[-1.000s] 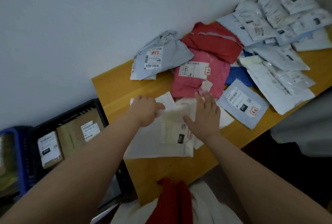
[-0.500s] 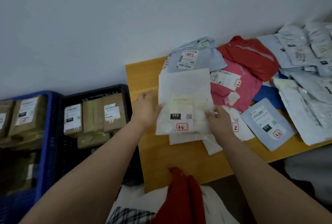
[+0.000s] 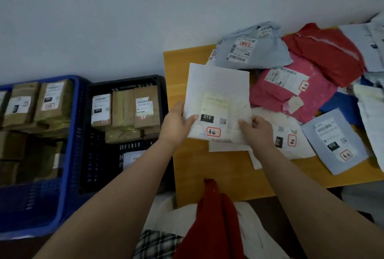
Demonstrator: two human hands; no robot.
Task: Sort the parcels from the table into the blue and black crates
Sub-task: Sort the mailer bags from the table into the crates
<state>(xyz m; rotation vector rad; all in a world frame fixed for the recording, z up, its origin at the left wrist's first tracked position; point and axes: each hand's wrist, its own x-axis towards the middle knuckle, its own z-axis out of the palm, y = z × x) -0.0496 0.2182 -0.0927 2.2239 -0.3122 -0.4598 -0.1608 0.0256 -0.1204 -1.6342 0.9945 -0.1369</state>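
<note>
Parcel (image 3: 218, 100), flat on the table (image 3: 195, 167) a second ago, now raised label-up; our left hand (image 3: 176, 122) and right hand (image 3: 256, 128) pinch its lower corners. Label readable, so crate choice comes next: black crate (image 3: 124, 81) nearest.

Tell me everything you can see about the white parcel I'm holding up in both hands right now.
The flat white plastic mailer bag looks thin and crinkled, slightly see-through, with a pale yellowish slip showing inside. Low on its front sit a black "010" tag, a small QR code and a red-bordered sticker with handwriting. It is held tilted up, label toward the camera, over the near left part of the yellow table. The left hand grips its lower left edge, the right hand its lower right corner.
</note>
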